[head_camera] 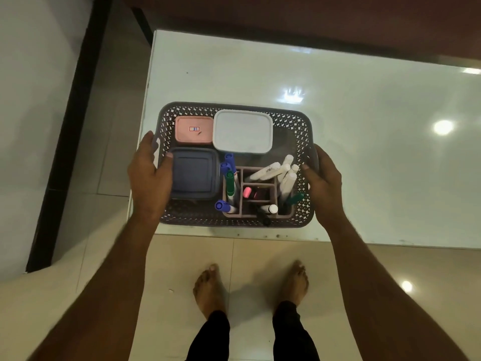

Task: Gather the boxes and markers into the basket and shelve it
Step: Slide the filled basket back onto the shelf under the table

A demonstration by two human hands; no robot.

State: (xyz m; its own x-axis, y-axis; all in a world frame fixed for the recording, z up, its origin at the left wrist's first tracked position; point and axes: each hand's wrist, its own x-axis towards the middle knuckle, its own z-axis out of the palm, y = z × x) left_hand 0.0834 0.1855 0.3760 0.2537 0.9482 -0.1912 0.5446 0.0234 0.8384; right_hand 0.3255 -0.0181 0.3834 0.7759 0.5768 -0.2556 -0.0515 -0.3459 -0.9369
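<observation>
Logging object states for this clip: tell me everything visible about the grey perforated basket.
The basket is a grey rectangular tray of lattice-pierced plastic with rounded corners. It sits level near the white table's front edge. The left hand and right hand each take a grip on a short side. Inside lie a pink box, a white box, a blue-grey box and a divided marker holder.

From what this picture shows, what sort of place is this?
Probably a room in a home, though I cannot be sure. A glossy white table stands on a tiled floor, the person is barefoot, and both hands hold a basket of lidded boxes and markers.
</observation>
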